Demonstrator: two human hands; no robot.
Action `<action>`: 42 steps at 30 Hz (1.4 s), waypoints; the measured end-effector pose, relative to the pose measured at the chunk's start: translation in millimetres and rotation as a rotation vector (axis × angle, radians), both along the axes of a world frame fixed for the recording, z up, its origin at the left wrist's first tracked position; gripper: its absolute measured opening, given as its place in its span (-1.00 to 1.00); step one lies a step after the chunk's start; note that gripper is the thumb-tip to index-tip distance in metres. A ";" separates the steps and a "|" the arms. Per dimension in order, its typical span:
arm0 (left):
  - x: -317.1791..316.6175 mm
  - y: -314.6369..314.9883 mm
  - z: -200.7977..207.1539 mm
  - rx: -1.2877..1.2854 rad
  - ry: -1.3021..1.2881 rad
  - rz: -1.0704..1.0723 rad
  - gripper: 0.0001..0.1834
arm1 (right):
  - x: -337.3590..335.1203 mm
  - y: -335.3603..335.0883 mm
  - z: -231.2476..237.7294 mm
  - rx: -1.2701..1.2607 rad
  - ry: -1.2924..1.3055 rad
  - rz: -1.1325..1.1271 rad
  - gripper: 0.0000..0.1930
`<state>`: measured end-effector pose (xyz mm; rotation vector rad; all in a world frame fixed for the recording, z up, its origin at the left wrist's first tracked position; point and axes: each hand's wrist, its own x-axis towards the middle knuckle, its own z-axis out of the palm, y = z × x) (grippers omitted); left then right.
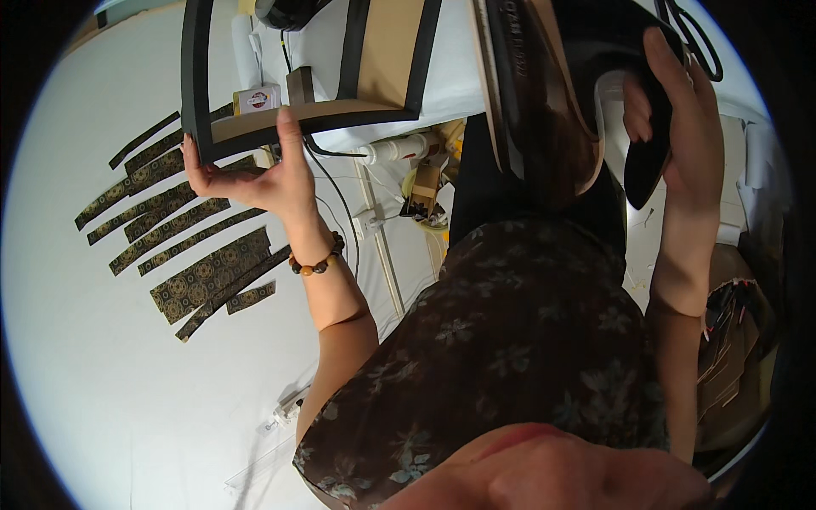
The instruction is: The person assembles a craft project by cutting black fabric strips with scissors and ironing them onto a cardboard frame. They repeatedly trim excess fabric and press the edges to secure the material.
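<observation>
My left hand (pixel 268 178) grips the near rim of an open box frame (pixel 314 119), which has black-covered edges and tan inner walls. The thumb lies on that rim, while the other fingers reach around its left corner. Up close at the upper right is what looks like a clothes iron (pixel 544 102), dark and copper-coloured, with a black handle (pixel 648 161). My right hand (pixel 693 127) is wrapped around this handle, its fingertips showing through the opening. The iron hangs apart from the frame, to its right. Its far end is cut off by the picture's edge.
Several dark patterned strips (pixel 170 212) lie on the white table at left. A white bottle (pixel 399 149), a bin with scraps (pixel 425 195) and loose cables (pixel 353 221) sit beyond my left wrist. Brown cardboard pieces (pixel 727 357) stand at the right.
</observation>
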<state>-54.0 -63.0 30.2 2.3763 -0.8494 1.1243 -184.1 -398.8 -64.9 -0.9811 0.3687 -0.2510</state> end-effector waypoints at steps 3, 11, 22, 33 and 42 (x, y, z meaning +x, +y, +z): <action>1.3 -0.9 -0.3 -0.148 0.045 -0.062 -0.14 | -8.5 -5.6 -22.3 0.088 -0.016 0.034 -0.71; 11.2 32.7 -0.6 0.114 -0.064 -0.097 0.62 | 33.0 17.9 -17.1 0.137 0.050 0.282 -0.70; 16.1 47.4 -135.1 -0.138 0.160 -0.181 0.50 | 177.9 62.1 10.2 0.250 0.187 1.127 -0.58; 37.1 54.7 -127.7 0.042 -0.020 -0.318 0.34 | 226.9 96.2 20.5 0.134 0.428 1.388 -0.61; 24.0 54.4 -118.6 -0.016 0.001 -0.325 0.29 | 231.3 123.1 9.4 -0.068 0.335 1.035 -0.58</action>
